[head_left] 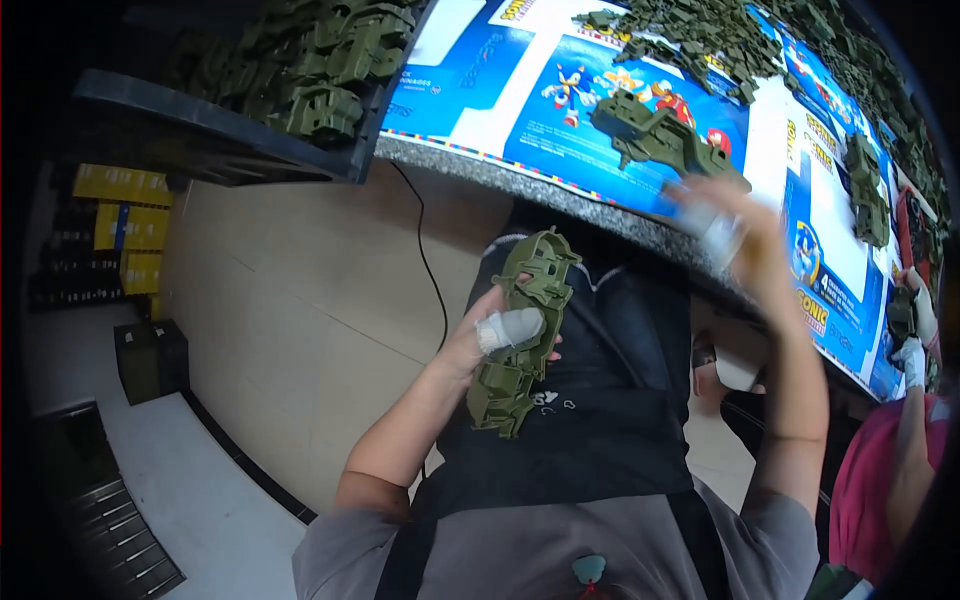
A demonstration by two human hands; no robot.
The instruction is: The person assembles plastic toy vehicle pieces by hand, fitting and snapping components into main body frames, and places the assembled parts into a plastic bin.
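My left hand (497, 333) grips a long olive-green plastic part (520, 330) over my lap, with a white taped thumb pressed across its middle. My right hand (722, 222), blurred and with white tape on the fingers, is raised at the table's near edge. It is next to another olive-green moulded part (655, 135) lying on the table; whether it holds anything small I cannot tell. A heap of small green pieces (690, 35) lies further back on the table.
The table (520, 175) is covered with blue and white printed cardboard (470, 70). A dark tray (215, 135) full of green parts stands at the left. Another person's gloved hand (912, 355) and pink sleeve (880, 490) are at the right. Yellow boxes (125, 215) sit on the floor.
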